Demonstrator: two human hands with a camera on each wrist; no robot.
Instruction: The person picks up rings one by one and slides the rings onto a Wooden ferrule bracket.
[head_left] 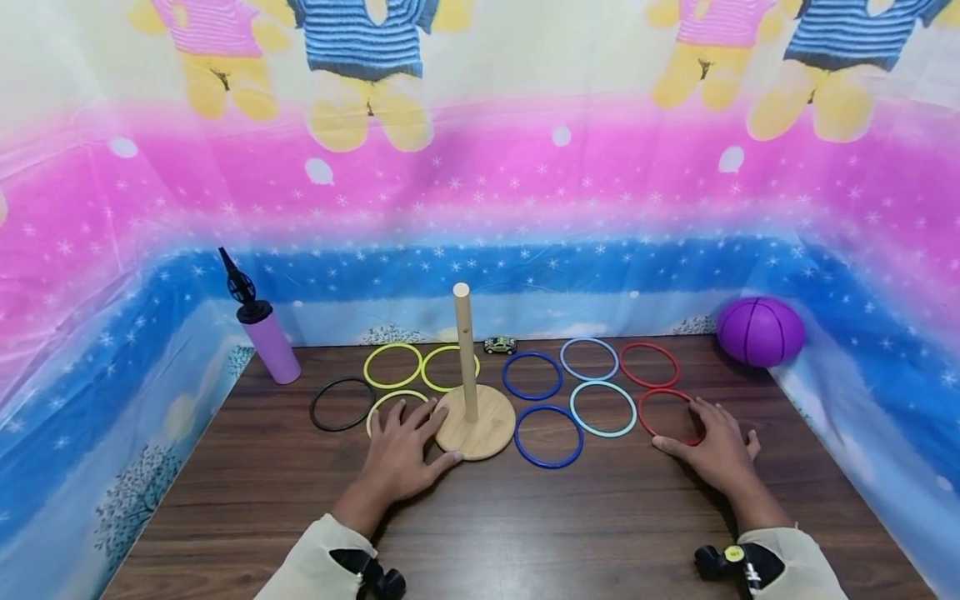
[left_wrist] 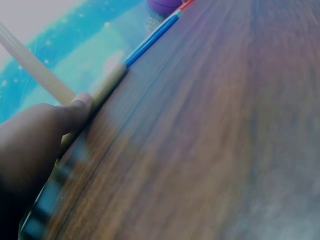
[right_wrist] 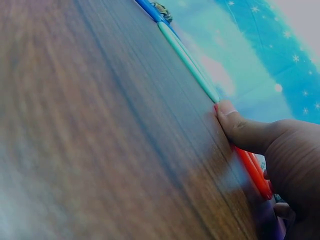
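In the head view, a round wooden base with an upright peg (head_left: pixel 463 358) stands near the middle of the table. My left hand (head_left: pixel 401 457) lies spread at its left side, the thumb at its front edge. The other left fingers overlap the nearest yellow ring (head_left: pixel 405 392). On the right, my right hand (head_left: pixel 716 450) touches a red ring (head_left: pixel 660 392), with the thumb at its near left edge and the fingers at its right edge. The right wrist view shows that thumb (right_wrist: pixel 230 112) against the ring. The left wrist view shows the left thumb (left_wrist: pixel 80 105) on the base's rim.
Other rings lie flat: black (head_left: pixel 312 408), yellow (head_left: pixel 365 367), dark blue (head_left: pixel 516 425), light blue (head_left: pixel 562 358), pale turquoise (head_left: pixel 572 408) and another red (head_left: pixel 650 344). Behind are a toy car (head_left: pixel 500 345), a purple pump (head_left: pixel 272 346) and a purple ball (head_left: pixel 761 332). Printed cloth borders the table (head_left: pixel 525 533).
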